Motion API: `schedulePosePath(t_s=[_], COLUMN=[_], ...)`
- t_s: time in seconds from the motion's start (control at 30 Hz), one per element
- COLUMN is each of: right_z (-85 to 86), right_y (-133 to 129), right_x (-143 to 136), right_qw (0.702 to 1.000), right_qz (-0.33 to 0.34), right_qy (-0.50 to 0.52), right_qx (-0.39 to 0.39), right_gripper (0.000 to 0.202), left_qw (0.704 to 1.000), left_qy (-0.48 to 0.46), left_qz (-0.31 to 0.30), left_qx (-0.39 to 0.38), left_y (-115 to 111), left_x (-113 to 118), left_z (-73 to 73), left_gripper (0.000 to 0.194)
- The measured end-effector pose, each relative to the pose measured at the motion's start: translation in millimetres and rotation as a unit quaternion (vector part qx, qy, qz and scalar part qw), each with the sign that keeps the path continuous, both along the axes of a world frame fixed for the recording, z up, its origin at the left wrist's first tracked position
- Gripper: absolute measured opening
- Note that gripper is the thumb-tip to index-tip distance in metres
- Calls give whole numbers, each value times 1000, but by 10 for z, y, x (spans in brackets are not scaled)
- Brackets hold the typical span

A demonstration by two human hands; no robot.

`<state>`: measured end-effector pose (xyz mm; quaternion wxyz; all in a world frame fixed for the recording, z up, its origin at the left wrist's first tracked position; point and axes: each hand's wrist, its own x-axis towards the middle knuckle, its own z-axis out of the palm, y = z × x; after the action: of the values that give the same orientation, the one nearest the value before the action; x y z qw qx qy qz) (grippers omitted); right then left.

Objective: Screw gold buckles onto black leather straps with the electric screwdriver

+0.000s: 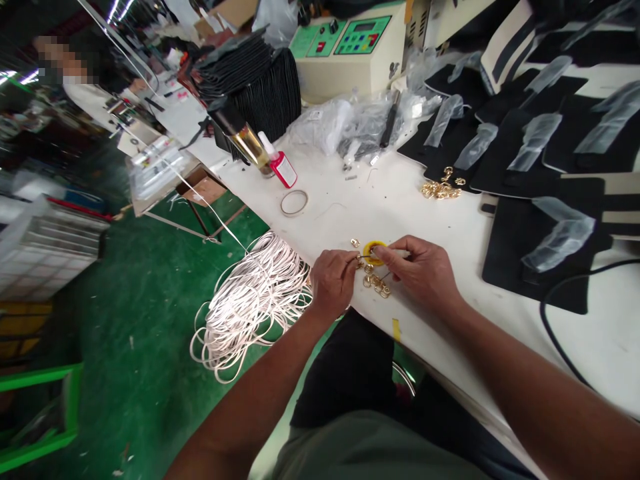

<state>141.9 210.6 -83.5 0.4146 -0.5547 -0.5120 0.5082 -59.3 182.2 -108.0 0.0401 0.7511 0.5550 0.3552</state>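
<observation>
I see my left hand pinching a thin cord and my right hand closed on a small white piece beside the yellow ring, a few gold rings loose below it, more gold rings heaped beyond on the white table, a coiled white cord hanging left over green floor.

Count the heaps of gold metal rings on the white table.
2. One heap of gold rings lies at the table's near edge, between the left hand and right hand. The other heap lies farther back beside the black panels. Others may be hidden.
</observation>
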Motion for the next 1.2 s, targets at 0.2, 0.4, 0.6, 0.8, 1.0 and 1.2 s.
schedulePosePath(t_s=[0.2,0.4,0.6,0.8,1.0,1.2], right_z=[-33,-96,-27,26,-16,-24], right_y=[10,25,75,200,320,488], right_x=[6,131,285,391,380,269], right_qw=[998,974,967,970,998,998], right_qz=[20,99,119,120,38,-2], right_qy=[13,-27,-91,-129,34,-60], right_qx=[58,200,204,168,-21,26], right_gripper=[35,20,22,25,48,53], left_qw=[1000,1000,999,994,991,991], left_qy=[-7,-19,-44,-106,-136,-130], left_qz=[5,-3,-20,-19,-1,-6], left_qx=[0,3,-4,-12,-12,-4], left_y=[0,-6,-13,-28,-46,-46], left_x=[0,-24,-53,-102,-101,-84], left_z=[-16,-16,-14,-40,-29,6], left_gripper=[16,15,15,14,14,13])
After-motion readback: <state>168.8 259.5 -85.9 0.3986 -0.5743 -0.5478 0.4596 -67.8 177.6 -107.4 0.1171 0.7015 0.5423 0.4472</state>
